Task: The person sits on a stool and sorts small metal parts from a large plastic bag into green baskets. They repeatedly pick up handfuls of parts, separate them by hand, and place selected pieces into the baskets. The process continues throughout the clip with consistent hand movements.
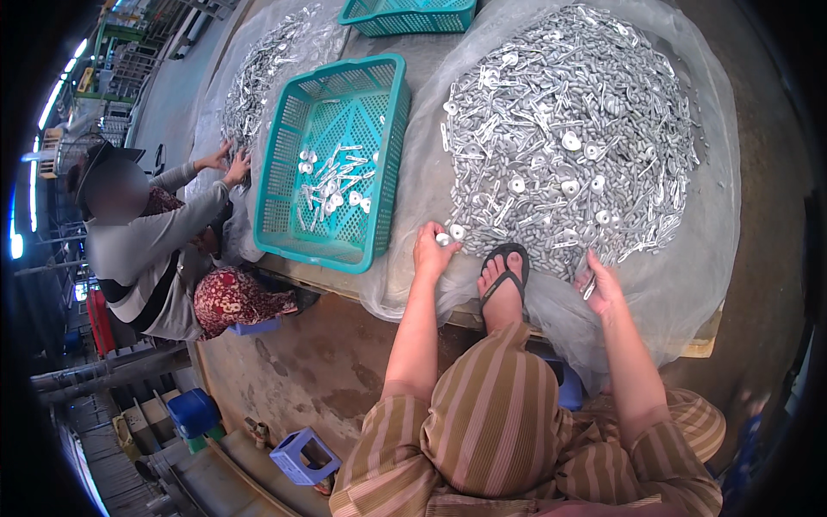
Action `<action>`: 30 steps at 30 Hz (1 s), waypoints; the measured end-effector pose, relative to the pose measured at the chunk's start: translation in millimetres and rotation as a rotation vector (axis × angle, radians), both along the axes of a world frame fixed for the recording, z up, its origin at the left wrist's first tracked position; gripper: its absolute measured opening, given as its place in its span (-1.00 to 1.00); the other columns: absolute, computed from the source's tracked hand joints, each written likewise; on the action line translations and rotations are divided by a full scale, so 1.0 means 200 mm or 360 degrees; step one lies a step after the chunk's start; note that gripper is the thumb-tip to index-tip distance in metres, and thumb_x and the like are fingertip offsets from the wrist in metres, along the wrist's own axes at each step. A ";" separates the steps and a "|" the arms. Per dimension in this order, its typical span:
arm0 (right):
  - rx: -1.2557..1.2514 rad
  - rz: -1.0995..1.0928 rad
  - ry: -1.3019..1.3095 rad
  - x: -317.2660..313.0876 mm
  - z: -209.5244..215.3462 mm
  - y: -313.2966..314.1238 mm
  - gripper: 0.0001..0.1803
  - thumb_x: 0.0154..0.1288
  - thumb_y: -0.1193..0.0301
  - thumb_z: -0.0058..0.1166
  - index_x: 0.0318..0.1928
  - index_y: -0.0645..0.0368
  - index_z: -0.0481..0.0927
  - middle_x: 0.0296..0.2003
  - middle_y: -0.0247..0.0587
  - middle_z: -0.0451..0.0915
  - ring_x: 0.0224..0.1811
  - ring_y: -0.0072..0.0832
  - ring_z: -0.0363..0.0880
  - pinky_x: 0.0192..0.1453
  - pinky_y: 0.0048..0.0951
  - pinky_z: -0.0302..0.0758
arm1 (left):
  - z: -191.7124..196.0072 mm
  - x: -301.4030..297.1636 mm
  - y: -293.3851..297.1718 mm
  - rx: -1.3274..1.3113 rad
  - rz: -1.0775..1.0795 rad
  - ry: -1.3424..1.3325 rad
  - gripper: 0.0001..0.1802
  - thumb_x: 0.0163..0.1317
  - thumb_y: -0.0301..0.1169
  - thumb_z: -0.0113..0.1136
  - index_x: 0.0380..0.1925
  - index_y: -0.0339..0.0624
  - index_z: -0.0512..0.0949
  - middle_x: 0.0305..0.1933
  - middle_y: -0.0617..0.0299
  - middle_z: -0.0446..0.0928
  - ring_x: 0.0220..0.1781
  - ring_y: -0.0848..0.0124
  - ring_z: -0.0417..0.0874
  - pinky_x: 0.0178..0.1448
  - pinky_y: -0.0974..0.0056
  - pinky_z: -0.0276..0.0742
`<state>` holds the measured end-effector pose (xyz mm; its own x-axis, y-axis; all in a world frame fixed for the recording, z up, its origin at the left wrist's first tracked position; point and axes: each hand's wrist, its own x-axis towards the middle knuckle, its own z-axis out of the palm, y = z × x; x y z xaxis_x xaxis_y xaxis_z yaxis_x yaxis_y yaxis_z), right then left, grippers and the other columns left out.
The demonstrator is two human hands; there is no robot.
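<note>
A wide heap of small silver metal parts (568, 112) lies on clear plastic sheeting (719, 172) in front of me. At its near left edge, my left hand (433, 252) is closed on round, white-silver metal discs (444, 239) with a raised centre. Another disc touches its fingertips. My right hand (603, 283), at the heap's near right edge, grips a slim, elongated metal piece (588, 288) between thumb and fingers. To the left, a teal perforated plastic basket (379, 220) holds loose elongated pieces and several discs.
My sandalled foot (504, 284) rests on the table edge between my hands. A co-worker (155, 250) at left reaches into another metal-part heap (258, 69). A second teal basket (409, 21) stands at the back. A blue-purple stool (303, 457) is on the floor.
</note>
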<state>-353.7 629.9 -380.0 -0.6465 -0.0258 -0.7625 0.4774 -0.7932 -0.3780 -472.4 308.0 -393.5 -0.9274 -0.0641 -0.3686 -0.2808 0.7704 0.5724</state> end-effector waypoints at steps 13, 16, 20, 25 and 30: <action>-0.0297 0.0170 0.0302 -0.08 0.09 -0.09 -0.47 0.29 0.04 -0.18 0.08 0.19 0.34 -0.02 0.05 0.48 -0.09 -0.19 0.54 -0.20 -0.26 0.53 | -0.03 -0.05 0.03 0.0334 -0.0148 0.0345 -0.68 -0.21 -0.54 0.30 -0.38 -0.19 0.44 -0.46 0.25 0.44 -0.37 0.44 0.47 -0.21 0.33 0.42; -0.0560 0.0070 0.0400 -0.10 0.12 -0.07 -0.19 0.23 -0.23 -0.39 0.16 0.26 0.26 0.08 0.18 0.36 0.02 -0.02 0.44 0.02 -0.04 0.43 | 0.18 -0.11 -0.03 0.0513 -0.0191 0.0361 -0.69 -0.21 -0.52 0.29 -0.38 -0.18 0.44 -0.45 0.28 0.46 -0.38 0.45 0.46 -0.23 0.34 0.41; -0.0774 -0.0034 0.0450 -0.14 0.20 -0.10 -0.06 0.17 -0.32 -0.47 0.21 0.29 0.19 0.13 0.26 0.28 0.11 0.09 0.34 0.17 0.10 0.27 | 0.50 -0.25 -0.21 0.0039 0.0171 0.1018 -0.44 -0.17 -0.40 0.41 -0.14 -0.32 0.39 -0.16 0.10 0.43 -0.12 0.27 0.45 0.02 0.27 0.37; -0.0817 -0.0123 0.0466 -0.18 0.24 -0.14 -0.05 0.17 -0.33 -0.50 0.24 0.26 0.15 0.19 0.23 0.21 0.21 0.07 0.23 0.23 0.12 0.19 | 0.69 -0.23 0.23 0.0118 -0.0189 0.0919 -0.28 -0.07 -0.28 0.38 0.08 -0.33 0.30 -0.02 0.00 0.41 0.02 0.21 0.45 0.05 0.23 0.38; -0.0246 -0.0074 0.0167 -0.22 0.30 -0.32 -0.29 0.32 -0.12 -0.38 0.23 0.19 0.17 0.09 -0.03 0.34 0.17 -0.19 0.31 0.25 -0.15 0.21 | 0.44 0.11 0.68 0.0848 -0.0649 -0.0187 -0.45 0.10 -0.24 0.20 0.06 -0.23 0.34 -0.17 0.10 0.45 -0.19 0.37 0.52 -0.16 0.30 0.44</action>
